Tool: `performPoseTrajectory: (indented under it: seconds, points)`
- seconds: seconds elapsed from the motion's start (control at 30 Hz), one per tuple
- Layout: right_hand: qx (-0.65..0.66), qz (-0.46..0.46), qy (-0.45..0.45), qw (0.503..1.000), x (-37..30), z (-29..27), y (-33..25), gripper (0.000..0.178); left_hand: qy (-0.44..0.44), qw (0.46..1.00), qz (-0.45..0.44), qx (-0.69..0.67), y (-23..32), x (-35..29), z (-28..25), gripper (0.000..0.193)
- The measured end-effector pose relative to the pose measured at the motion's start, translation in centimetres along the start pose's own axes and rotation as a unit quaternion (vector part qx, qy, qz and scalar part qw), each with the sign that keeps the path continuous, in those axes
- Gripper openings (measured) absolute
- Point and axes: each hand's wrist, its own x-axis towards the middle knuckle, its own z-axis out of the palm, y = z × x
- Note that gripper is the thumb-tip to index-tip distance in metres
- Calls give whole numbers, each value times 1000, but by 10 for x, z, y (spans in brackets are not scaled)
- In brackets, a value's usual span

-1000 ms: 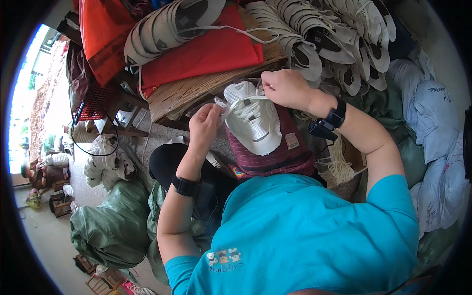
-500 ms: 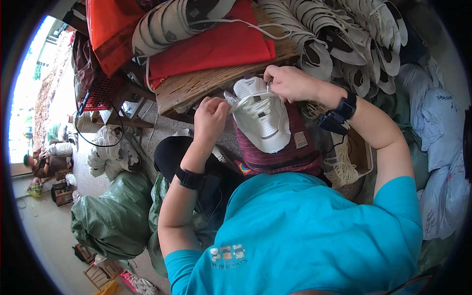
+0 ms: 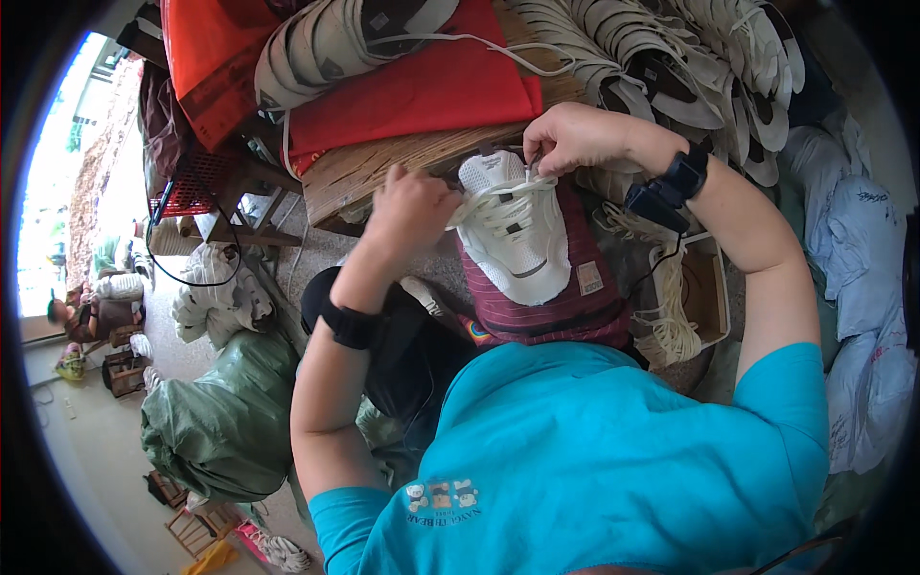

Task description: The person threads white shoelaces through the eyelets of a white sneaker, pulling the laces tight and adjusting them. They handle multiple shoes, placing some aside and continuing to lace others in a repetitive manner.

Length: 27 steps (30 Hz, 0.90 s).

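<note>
A white shoe upper (image 3: 522, 244) with cream laces rests on a maroon striped cloth bundle (image 3: 546, 311) in front of me, its toe toward me. My right hand (image 3: 575, 139) is closed at the upper's right side, pinching the shoelace (image 3: 530, 175) near the top eyelets. To the left of the upper, my left hand (image 3: 407, 216) is raised with its back toward me. Motion smears it and its fingers are mostly hidden. A lace loop runs from the upper toward that hand; whether the fingers hold it is unclear.
A wooden bench (image 3: 359, 182) lies just beyond, bearing red cloth (image 3: 412, 105) and rows of stacked shoe uppers (image 3: 316, 57). Cream laces (image 3: 676, 307) hang over a box (image 3: 711, 287) on the right. Green sacks (image 3: 220, 412) stand left, pale sacks (image 3: 858, 249) far right. Someone sits far left.
My left hand has moved slightly, turning its back more toward me. My right hand has shifted a little right and still pinches the lace. The upper has barely moved.
</note>
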Motion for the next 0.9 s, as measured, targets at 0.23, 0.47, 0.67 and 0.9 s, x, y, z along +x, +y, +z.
performPoseTrajectory:
  seconds: [0.23, 0.47, 0.67, 0.9]
  points:
    - [34, 40, -16, 998, 5, 0, -2, 23, -13, 969, 70, -235, -11, -2, -23, 29]
    - [77, 147, -46, 985, 14, -5, -6, 30, -74, 970, 67, -222, -15, 20, -27, 23]
    - [54, 110, 67, 990, 19, 17, -2, 23, -51, 972, -41, -227, -5, 27, -10, 27]
    - [-86, -84, 313, 942, 13, 47, -19, 18, 164, 894, -97, -406, 26, 9, 5, 21]
